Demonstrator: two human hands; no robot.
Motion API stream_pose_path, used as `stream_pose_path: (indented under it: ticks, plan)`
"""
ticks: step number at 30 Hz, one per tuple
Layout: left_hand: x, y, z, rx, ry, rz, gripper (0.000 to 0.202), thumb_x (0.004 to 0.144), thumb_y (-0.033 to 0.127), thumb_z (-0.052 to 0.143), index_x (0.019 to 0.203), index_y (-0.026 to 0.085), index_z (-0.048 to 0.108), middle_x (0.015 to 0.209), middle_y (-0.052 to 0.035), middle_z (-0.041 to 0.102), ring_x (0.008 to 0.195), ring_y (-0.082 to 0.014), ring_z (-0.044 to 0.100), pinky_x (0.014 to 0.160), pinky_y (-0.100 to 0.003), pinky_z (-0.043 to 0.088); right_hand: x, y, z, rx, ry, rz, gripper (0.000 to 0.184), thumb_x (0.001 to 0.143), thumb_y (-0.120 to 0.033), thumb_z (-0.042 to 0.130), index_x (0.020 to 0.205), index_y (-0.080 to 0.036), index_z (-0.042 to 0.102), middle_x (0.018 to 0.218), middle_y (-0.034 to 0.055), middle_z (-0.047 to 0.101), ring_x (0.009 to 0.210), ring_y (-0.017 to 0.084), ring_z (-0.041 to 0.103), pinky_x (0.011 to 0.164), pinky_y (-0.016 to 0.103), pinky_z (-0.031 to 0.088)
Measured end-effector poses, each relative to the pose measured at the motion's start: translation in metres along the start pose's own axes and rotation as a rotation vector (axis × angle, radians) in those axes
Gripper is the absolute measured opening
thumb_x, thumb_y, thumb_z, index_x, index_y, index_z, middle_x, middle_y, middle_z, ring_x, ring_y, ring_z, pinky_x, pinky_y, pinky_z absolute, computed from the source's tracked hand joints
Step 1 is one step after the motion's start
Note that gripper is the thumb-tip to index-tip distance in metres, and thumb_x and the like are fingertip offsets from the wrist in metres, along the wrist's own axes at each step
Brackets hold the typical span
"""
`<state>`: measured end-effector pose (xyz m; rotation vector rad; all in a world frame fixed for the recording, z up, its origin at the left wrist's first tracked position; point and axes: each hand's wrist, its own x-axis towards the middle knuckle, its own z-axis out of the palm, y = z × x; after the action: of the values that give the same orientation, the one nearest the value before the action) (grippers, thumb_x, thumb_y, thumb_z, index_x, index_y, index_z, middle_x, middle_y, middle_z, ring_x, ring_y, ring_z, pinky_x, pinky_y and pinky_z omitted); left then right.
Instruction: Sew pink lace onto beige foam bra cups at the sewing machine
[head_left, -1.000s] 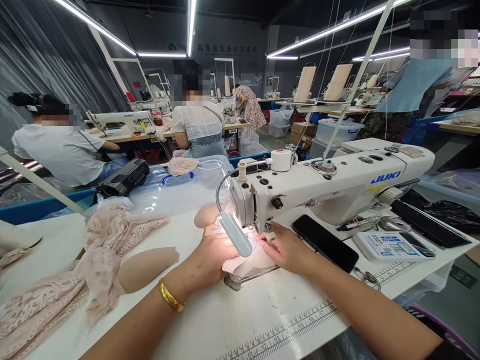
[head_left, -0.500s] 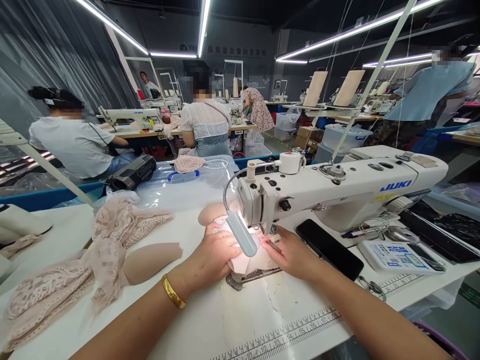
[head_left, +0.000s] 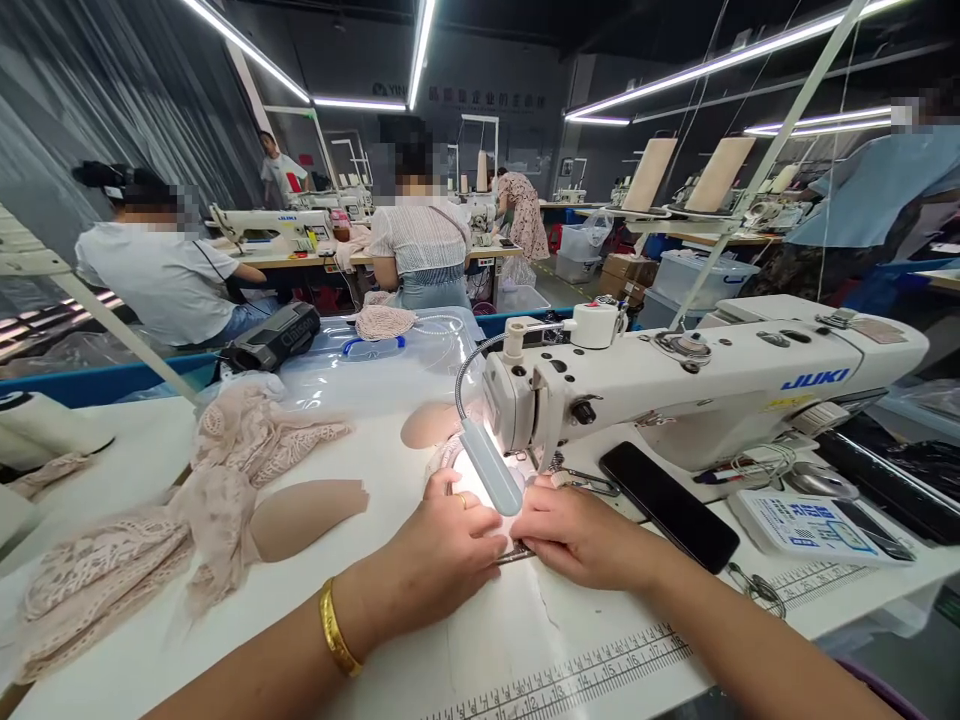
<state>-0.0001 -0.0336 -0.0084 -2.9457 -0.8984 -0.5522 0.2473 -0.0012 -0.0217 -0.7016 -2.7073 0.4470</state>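
Under the presser foot area of a white sewing machine (head_left: 712,375), a pale pink lace fabric piece (head_left: 441,458) lies in bright lamp light. My left hand (head_left: 450,535) has its fingers closed on the near left part of that fabric. From the right, my right hand (head_left: 581,530) pinches the fabric's near edge; both sets of fingertips almost meet. A dark metal tool (head_left: 592,480), perhaps thread snips, sticks out beside my right fingers; whether I hold it cannot be told. The grey lamp (head_left: 491,468) hides the needle and part of the fabric.
Left lie a pink lace garment (head_left: 225,500) and a beige pad (head_left: 307,518); another beige pad (head_left: 427,425) is behind my left hand. A phone (head_left: 667,505) and a white box (head_left: 810,525) lie right. A ruler strip (head_left: 570,690) runs along the front. Co-workers sit beyond.
Both hands have come nearer to me and closer together, drawing the fabric's near part in. The dark tool now points right from my right hand. The view has shifted slightly.
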Motion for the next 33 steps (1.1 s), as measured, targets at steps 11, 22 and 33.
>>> stream_pose_path:
  ticks: [11,22,33]
  plan:
    - [0.003,-0.004,0.012,0.057,0.051,-0.047,0.018,0.092,0.013,0.046,0.078,0.02,0.055,0.077,0.0017,0.063,0.07,-0.0167,0.055,0.101,-0.054,0.031,0.003,0.004,0.008,-0.033,0.063,0.089,0.018,0.09,-0.008,0.05,0.077,-0.02,0.054,0.079,0.0002,0.055,0.075,0.016,0.046,0.068,0.028,0.032]
    - [0.016,-0.02,0.009,0.135,-0.022,-0.136,0.012,0.094,0.019,0.053,0.089,0.022,0.063,0.082,0.001,0.066,0.082,-0.0205,0.061,0.109,-0.052,0.028,0.013,0.003,0.013,-0.106,0.153,0.23,0.017,0.089,-0.008,0.047,0.081,-0.021,0.056,0.072,-0.0011,0.05,0.066,0.016,0.04,0.059,0.028,0.029]
    - [0.016,-0.017,0.007,0.131,-0.024,-0.221,0.022,0.098,0.016,0.048,0.085,0.021,0.064,0.087,-0.0008,0.069,0.089,-0.0218,0.062,0.104,-0.052,0.031,0.011,0.019,0.019,-0.353,0.372,0.414,0.018,0.096,-0.019,0.056,0.094,-0.019,0.074,0.12,0.0137,0.066,0.114,0.031,0.052,0.096,0.044,0.046]
